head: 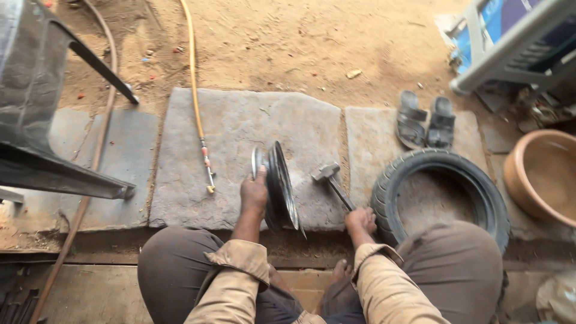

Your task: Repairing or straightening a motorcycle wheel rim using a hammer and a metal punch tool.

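Observation:
A dark metal wheel rim (280, 183) stands on edge on a grey stone slab (240, 129) in front of me. My left hand (254, 193) grips its left side and holds it upright. My right hand (360, 219) is closed around the handle of a hammer (331, 179), whose metal head rests on the slab just right of the rim. My knees and tan sleeves fill the bottom of the view.
A black tyre (441, 195) lies flat at my right, with a pair of grey sandals (426, 122) beyond it and a tan basin (543, 175) at the far right. A yellow hose with a nozzle (200, 126) crosses the slab. A dark metal frame (42, 114) stands left.

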